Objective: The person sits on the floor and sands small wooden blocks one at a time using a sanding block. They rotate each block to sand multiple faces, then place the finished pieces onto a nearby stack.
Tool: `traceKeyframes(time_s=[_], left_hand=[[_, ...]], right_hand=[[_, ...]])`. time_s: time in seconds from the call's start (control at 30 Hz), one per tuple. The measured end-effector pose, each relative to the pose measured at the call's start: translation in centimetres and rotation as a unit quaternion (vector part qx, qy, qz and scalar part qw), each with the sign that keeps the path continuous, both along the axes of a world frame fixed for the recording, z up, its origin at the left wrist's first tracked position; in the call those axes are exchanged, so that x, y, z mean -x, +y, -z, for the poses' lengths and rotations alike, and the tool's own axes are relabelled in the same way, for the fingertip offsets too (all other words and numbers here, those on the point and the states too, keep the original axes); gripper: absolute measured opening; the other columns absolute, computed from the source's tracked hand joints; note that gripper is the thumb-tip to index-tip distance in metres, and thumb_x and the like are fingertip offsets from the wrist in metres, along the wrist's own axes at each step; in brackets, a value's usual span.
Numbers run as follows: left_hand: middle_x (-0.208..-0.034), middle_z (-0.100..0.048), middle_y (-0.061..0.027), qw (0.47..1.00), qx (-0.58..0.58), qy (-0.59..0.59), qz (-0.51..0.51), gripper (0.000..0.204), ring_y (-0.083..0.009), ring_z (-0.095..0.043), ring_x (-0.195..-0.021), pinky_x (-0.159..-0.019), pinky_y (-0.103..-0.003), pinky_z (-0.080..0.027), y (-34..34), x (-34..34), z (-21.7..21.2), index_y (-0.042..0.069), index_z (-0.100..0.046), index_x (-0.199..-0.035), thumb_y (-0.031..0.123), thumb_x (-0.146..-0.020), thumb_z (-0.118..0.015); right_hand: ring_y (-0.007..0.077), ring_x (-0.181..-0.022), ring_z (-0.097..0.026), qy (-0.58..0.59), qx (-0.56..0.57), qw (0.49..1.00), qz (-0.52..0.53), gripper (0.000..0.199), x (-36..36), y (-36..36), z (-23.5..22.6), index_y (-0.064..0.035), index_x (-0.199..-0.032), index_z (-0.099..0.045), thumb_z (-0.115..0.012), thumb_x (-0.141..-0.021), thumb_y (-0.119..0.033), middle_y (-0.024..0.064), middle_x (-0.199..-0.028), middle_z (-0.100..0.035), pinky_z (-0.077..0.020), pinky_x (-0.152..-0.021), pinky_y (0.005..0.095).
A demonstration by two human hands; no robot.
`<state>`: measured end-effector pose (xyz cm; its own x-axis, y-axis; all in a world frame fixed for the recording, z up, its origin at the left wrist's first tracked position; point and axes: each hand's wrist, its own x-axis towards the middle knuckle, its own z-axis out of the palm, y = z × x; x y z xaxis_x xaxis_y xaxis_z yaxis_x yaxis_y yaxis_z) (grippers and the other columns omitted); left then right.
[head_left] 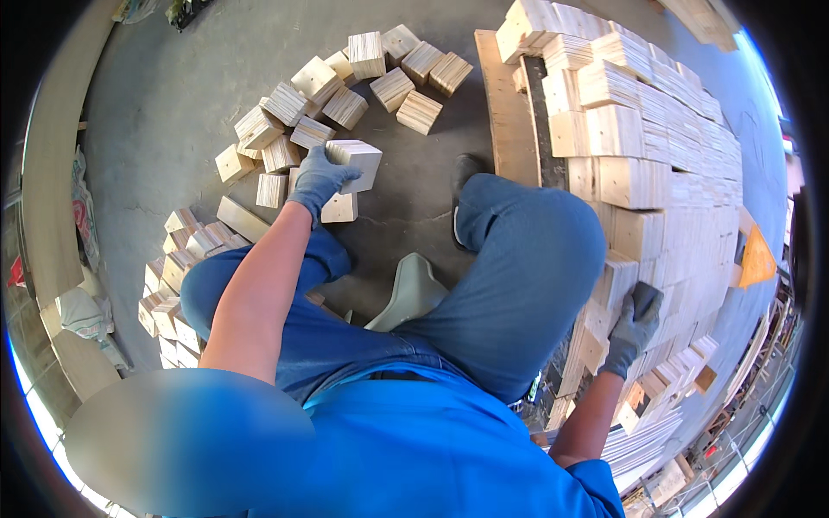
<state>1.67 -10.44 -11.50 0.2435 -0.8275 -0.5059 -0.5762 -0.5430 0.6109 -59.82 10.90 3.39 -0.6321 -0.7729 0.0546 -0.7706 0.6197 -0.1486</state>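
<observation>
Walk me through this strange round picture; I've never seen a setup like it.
There is no machine here, just a seated person with two gloved hands. The single picture comes from a wide fisheye camera on the person's head, looking down, so straight edges bend near the rim. The left hand holds a pale wooden block. Loose blocks lie on the grey floor ahead and to the left. The right hand is at the large block stack on the right; whether it grips anything is unclear.
</observation>
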Motion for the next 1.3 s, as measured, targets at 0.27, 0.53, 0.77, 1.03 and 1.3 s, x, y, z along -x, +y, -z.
traceKeyframes(time_s=[0.27, 0.53, 0.77, 1.03, 1.3], left_hand=[[-0.109, -0.074, -0.0101, 0.898, 0.038, 0.417, -0.135, 0.040, -0.0215, -0.073, -0.092, -0.082, -0.038, -0.061, 5.4, 0.5, -7.4, 0.003, -0.067, -0.127, 0.018, -0.090, -0.076], [-0.129, -0.067, -0.0109, 0.732, 0.093, 0.638, -0.220, 0.050, -0.0310, -0.071, -0.112, -0.086, -0.054, -0.061, 10.4, 3.6, -13.6, 0.011, -0.058, -0.139, 0.041, -0.100, -0.069], [-0.132, -0.066, -0.0120, 0.715, 0.071, 0.663, -0.212, 0.061, -0.0301, -0.068, -0.116, -0.089, -0.053, -0.061, 13.6, 5.3, -14.4, 0.012, -0.052, -0.145, 0.051, -0.100, -0.064], [-0.148, -0.055, -0.0167, 0.629, 0.042, 0.741, -0.231, 0.076, -0.0362, -0.057, -0.132, -0.113, -0.057, -0.046, 15.0, 3.7, -13.7, 0.010, -0.044, -0.155, 0.059, -0.100, -0.059], [-0.148, -0.055, -0.0158, 0.630, 0.065, 0.751, -0.186, 0.078, -0.0344, -0.055, -0.134, -0.112, -0.054, -0.047, 14.1, 4.5, -11.8, 0.010, -0.045, -0.155, 0.061, -0.099, -0.062]], right_hand=[[0.0371, -0.133, -0.059, -0.101, 0.130, 0.986, -0.010, 0.084, 0.6, 0.0, -1.8, -0.0009, -0.157, -0.045, -0.080, -0.091, -0.039, 0.0266, -0.149, -0.056, -0.0448, -0.113, 0.0434], [0.0306, -0.129, -0.060, -0.273, 0.339, 0.887, -0.150, 0.080, -11.8, -9.5, -12.6, 0.0009, -0.157, -0.042, -0.077, -0.094, -0.034, 0.0206, -0.147, -0.057, -0.0477, -0.110, 0.0408], [0.0364, -0.127, -0.063, -0.444, 0.207, 0.784, -0.381, 0.079, -31.4, -13.4, -8.7, -0.0028, -0.152, -0.049, -0.084, -0.089, -0.035, 0.0248, -0.136, -0.063, -0.0496, -0.110, 0.0425], [0.0390, -0.121, -0.064, -0.408, 0.166, 0.814, -0.379, 0.082, -39.1, -11.7, -2.5, -0.0011, -0.147, -0.053, -0.090, -0.083, -0.036, 0.0262, -0.135, -0.061, -0.0523, -0.105, 0.0439], [0.0448, -0.128, -0.059, -0.370, 0.109, 0.823, -0.417, 0.085, -37.5, -13.6, -2.2, -0.0018, -0.157, -0.040, -0.078, -0.092, -0.042, 0.0312, -0.144, -0.053, -0.0503, -0.107, 0.0467]])
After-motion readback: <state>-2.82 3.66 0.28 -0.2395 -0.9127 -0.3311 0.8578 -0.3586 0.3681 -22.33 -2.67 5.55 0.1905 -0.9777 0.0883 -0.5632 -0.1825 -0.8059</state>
